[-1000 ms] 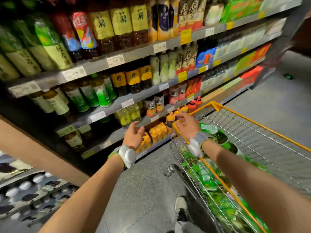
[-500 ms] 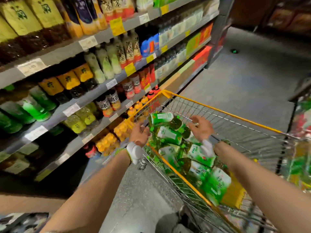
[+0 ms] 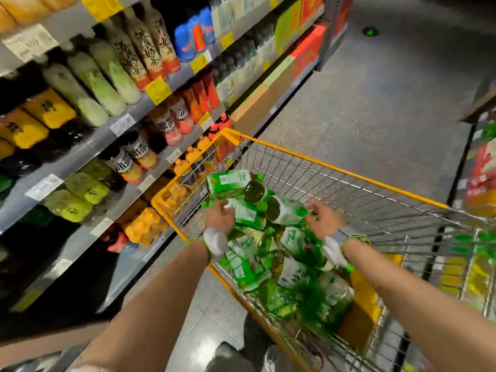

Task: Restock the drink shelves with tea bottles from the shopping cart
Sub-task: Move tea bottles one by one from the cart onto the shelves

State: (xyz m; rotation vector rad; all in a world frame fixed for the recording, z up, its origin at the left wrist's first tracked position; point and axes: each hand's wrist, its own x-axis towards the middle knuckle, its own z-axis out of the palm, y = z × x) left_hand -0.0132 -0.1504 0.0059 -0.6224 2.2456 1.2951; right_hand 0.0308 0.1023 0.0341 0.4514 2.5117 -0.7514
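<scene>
The orange-rimmed wire shopping cart [image 3: 335, 169] stands in front of me with several green-labelled tea bottles [image 3: 249, 267] piled inside. My left hand [image 3: 218, 216] reaches over the cart's left rim, and its fingers curl onto a green tea bottle [image 3: 248, 215] at the top of the pile. My right hand [image 3: 325, 217] is inside the cart, with its fingers curled down on the end of another green tea bottle [image 3: 288, 214]. Both hands are blurred. The drink shelves [image 3: 88, 149] run along the left, full of bottles.
Shelf rows hold yellow-labelled, pale green, red and orange drinks [image 3: 146, 228], with price tags along the edges. The cart's left corner is close to the lower shelves. Grey aisle floor [image 3: 375, 103] opens ahead. Another display [image 3: 480, 183] stands at the right, and my shoes show below.
My view has swung from the shelves to the cart. Both hands dropped from near the cart rim into the basket and now lie on bottles at the top of the pile.
</scene>
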